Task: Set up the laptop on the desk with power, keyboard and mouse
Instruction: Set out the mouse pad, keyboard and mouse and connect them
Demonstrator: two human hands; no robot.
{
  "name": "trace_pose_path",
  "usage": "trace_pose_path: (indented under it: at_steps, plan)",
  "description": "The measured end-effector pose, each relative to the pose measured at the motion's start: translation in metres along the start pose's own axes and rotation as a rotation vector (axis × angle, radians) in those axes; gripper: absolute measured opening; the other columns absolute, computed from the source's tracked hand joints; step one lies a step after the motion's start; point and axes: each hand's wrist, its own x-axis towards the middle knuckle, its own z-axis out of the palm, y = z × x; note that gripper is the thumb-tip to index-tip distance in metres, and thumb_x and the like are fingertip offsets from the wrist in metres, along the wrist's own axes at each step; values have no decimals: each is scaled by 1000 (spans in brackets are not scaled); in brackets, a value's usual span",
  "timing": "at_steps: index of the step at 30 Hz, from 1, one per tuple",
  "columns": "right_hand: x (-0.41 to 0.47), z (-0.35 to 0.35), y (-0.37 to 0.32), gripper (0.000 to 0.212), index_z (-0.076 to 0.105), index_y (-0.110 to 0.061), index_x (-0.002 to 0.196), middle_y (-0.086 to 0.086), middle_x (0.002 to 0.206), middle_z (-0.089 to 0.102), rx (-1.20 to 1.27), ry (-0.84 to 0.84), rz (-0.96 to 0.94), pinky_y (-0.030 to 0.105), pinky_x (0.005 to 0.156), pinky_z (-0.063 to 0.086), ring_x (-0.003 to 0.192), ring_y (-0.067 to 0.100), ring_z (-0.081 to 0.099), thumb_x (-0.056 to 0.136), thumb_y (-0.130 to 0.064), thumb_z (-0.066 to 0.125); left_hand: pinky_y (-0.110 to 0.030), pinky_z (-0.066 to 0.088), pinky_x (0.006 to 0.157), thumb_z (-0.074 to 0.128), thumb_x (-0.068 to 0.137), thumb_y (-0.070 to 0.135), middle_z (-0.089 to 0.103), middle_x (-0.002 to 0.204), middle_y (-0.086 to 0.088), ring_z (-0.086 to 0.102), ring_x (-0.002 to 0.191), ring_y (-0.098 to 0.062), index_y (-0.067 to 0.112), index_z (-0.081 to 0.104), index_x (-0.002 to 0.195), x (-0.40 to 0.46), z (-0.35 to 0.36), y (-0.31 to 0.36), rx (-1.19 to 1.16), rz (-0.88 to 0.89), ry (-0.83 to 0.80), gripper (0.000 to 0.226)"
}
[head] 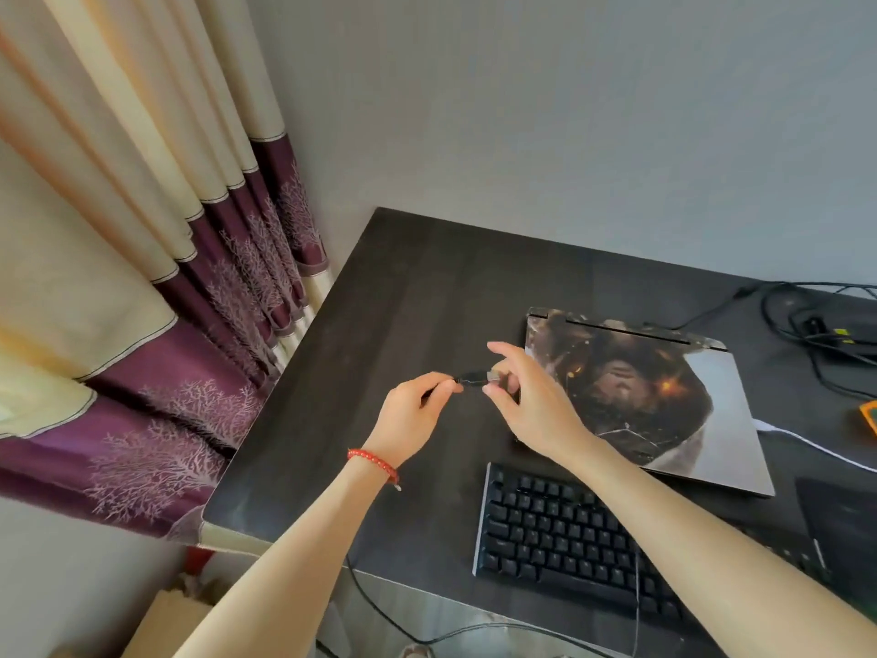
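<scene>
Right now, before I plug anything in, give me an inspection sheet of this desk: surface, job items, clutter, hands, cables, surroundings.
Surface: dark desk, left part bare.
Job's things: laptop shut, lying flat; black keyboard in front of it; mouse not seen.
Clutter: orange object at the right edge, cut off by the frame.
Hands: left hand pinches the thin cable; right hand has its grip on the plug, held above the desk near the laptop's left side.
Cables: black tangle behind the laptop; white cable at right; black cable hanging below the desk's front edge.
Surroundings: cream and purple curtain at left; grey wall behind.
</scene>
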Motion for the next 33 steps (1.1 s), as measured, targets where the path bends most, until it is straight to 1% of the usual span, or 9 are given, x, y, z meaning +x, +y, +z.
trace_pose_path:
  at_steps: [6, 9, 11, 13, 16, 19, 22, 28, 33]
  plan:
    - [14, 12, 96, 39, 45, -7, 129, 12, 128, 53, -235, -7, 250, 46, 99, 35, 120, 32, 47, 89, -9, 47, 0, 36, 55, 55, 89, 29, 62, 75, 19, 52, 64, 1, 23, 72, 98, 44, 35, -31, -2, -143, 13, 19]
    - [17, 29, 129, 44, 39, -9, 135, 11, 143, 40, -349, -9, 403, 54, 109, 20, 136, 27, 31, 92, -13, 44, -6, 37, 51, 54, 89, 20, 60, 62, 14, 49, 52, -3, 16, 71, 92, 68, 59, -50, 31, -188, -19, 18]
    - [18, 38, 142, 46, 35, -12, 138, 9, 150, 30, -382, 2, 484, 57, 111, 12, 141, 23, 21, 93, -15, 41, -14, 44, 61, 50, 90, 15, 69, 77, -1, 58, 64, -12, 10, 66, 96, 83, 74, -60, 54, -196, -79, 17]
    - [21, 48, 150, 45, 35, -11, 138, 8, 151, 27, -410, 25, 537, 56, 113, 7, 142, 21, 17, 93, -15, 40, -31, 50, 77, 47, 92, 15, 69, 92, -9, 63, 82, -25, 10, 63, 103, 98, 89, -69, 111, -160, -129, 20]
    - [23, 60, 154, 44, 40, -10, 135, 7, 149, 32, -430, 116, 580, 55, 114, 5, 142, 21, 20, 92, -12, 41, -41, 51, 77, 46, 94, 18, 62, 97, -10, 62, 82, -32, 12, 60, 116, 116, 106, -82, 195, -26, -117, 27]
    - [24, 69, 152, 44, 43, -9, 134, 7, 148, 35, -457, 196, 609, 52, 114, 5, 141, 20, 23, 90, -10, 42, -38, 53, 62, 54, 91, 22, 60, 91, -12, 61, 68, -30, 11, 62, 115, 131, 116, -88, 218, 83, -84, 28]
    - [25, 75, 152, 45, 45, -9, 132, 7, 146, 39, -511, 247, 610, 51, 115, 8, 139, 22, 27, 88, -14, 37, -31, 51, 50, 64, 82, 17, 65, 73, -10, 61, 58, -26, 9, 72, 93, 135, 128, -89, 224, 178, -17, 16]
    - [26, 81, 153, 45, 49, -7, 128, 10, 141, 45, -531, 314, 608, 53, 114, 13, 136, 25, 34, 84, -13, 37, -30, 30, 73, 63, 81, 23, 67, 63, 3, 60, 60, -22, 18, 73, 78, 141, 141, -97, 314, 221, 107, 11]
    - [27, 81, 151, 46, 48, -6, 128, 10, 142, 44, -533, 308, 623, 53, 114, 13, 136, 26, 33, 84, -13, 36, -37, 45, 69, 66, 79, 24, 68, 63, 7, 60, 61, -20, 20, 73, 78, 140, 139, -95, 290, 235, 54, 9]
